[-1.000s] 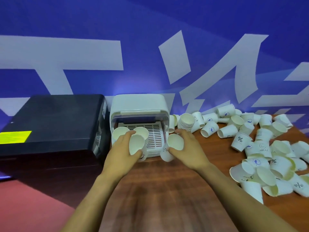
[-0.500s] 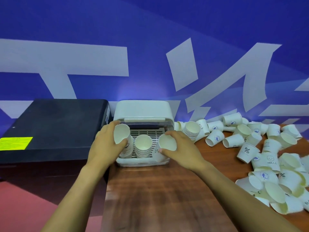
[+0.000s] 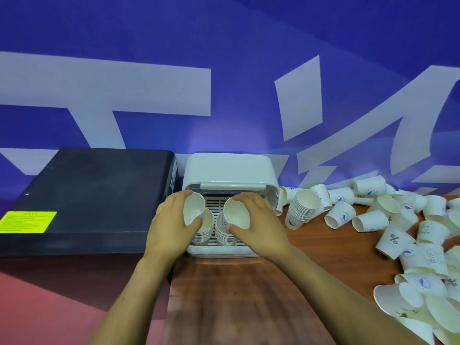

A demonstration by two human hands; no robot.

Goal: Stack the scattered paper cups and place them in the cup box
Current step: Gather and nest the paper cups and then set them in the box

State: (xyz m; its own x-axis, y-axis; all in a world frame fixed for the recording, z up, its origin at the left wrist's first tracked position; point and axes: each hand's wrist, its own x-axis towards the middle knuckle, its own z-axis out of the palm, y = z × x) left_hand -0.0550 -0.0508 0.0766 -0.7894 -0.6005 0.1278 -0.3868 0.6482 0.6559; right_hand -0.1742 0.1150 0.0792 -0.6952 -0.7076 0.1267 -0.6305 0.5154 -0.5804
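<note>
Left hand (image 3: pixel 171 225) gripping white cup stack (image 3: pixel 193 211), right hand (image 3: pixel 258 225) gripping another (image 3: pixel 236 214), inside cup box (image 3: pixel 229 170)

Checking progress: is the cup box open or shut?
Open: the cup box front shows its slatted tray, with both hands' cup stacks inside.

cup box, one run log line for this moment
left hand: holds cup stack | right hand: holds cup stack | cup box: open, both stacks inside | loose cups: on table

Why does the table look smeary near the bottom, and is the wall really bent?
Head view: the wooden table is streaked by motion blur low in the frame; the wide lens bows the blue wall; the cup box and both hands look fairly sharp.
</note>
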